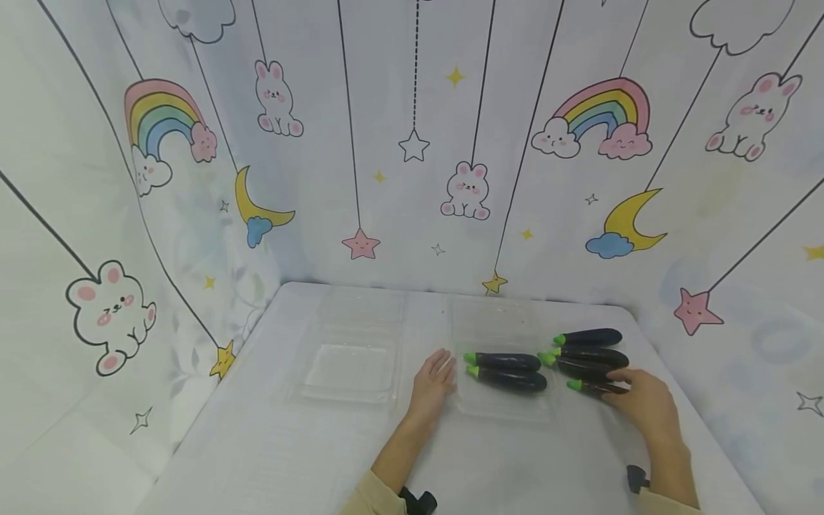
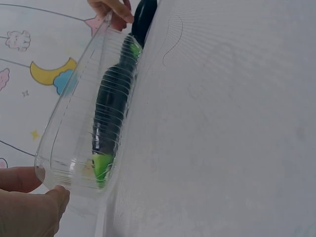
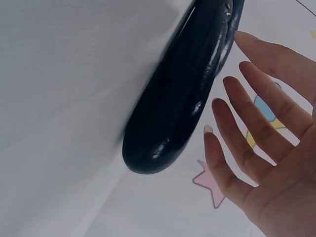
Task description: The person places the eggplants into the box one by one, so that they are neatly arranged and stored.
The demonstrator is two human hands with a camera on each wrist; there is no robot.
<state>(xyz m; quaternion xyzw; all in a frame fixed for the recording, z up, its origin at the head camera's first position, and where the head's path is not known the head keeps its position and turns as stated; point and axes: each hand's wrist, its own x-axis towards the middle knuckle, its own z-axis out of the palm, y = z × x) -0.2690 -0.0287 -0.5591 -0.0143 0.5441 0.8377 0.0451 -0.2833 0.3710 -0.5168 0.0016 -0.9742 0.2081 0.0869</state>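
Two dark eggplants with green stems lie side by side in a clear plastic clamshell box, its lid folded back. My left hand rests at the box's left rim with fingers stretched out; in the left wrist view its fingertips touch the box's end. Right of the box, several loose eggplants lie on the table. Beside the nearest loose eggplant is my right hand. In the right wrist view its fingers are spread beside an eggplant, not wrapped round it.
A second clear plastic box with its lid laid back stands on the left of the white table. Behind the table and along its sides hangs a curtain printed with rabbits, stars and rainbows.
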